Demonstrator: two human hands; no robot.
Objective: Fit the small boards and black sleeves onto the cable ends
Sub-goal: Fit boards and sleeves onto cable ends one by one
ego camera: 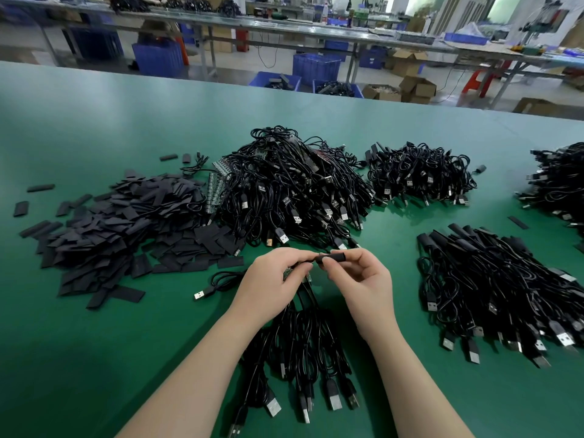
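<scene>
Black sleeve point(332, 257), light and soft, was pinched by the right hand point(363, 281) at frame centre; left hand point(271, 279) pinched the thin, limp cable point(305, 266) near its end.

Matt black sleeves point(104, 235), glossy plastic cables point(294, 197) w/ shiny metal plugs, smooth matt green table point(94, 121).

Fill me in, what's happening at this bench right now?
A person is sleeving cable ends at a green table. The right hand pinches a black sleeve, and the left hand holds a cable end at its mouth, with several cables hanging from that hand. A heap of loose sleeves lies to the left, a pile of cables behind, and sleeved cables lie on the right.
</scene>
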